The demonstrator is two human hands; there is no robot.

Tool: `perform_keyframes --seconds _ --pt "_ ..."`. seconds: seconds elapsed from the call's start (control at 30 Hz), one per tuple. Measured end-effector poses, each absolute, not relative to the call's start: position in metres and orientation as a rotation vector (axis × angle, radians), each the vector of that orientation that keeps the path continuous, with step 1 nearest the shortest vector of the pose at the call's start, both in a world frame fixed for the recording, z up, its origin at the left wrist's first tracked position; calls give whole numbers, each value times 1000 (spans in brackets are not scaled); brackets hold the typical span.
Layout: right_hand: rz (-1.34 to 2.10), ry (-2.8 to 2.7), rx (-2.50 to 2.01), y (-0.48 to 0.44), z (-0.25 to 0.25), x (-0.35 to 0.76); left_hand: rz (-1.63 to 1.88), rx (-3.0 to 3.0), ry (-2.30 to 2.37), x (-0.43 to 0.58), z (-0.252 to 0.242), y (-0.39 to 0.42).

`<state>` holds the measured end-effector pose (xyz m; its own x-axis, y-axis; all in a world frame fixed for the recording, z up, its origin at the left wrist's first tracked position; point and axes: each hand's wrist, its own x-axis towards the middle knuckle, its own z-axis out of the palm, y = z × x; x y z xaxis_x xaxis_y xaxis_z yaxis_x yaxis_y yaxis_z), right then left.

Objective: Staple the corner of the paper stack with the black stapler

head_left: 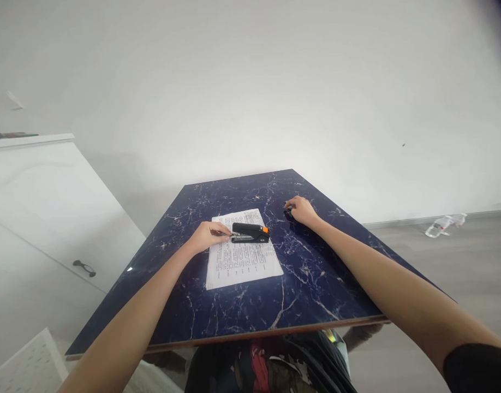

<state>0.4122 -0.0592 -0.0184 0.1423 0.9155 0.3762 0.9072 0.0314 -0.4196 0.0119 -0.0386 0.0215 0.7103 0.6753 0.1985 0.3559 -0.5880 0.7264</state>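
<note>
A black stapler (250, 232) with an orange tip lies across the upper part of a printed sheet of paper (240, 259) on the dark blue marbled table (299, 278). My left hand (207, 236) rests on the paper's left edge, fingers pinched on the stapler's rear end. My right hand (302, 210) lies further back and to the right on the table, fingers curled over a small dark object I cannot make out.
A white cabinet (49, 218) with a dark handle (84, 267) stands at the left. A white wall rises behind the table. A clear plastic bottle (442, 225) lies on the grey floor at the right.
</note>
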Motion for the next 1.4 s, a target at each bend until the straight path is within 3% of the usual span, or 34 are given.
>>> perform_keyframes --seconds 1.4 --pt "36 -1761 -1851 -59 -19 413 594 2093 933 12 16 -34"
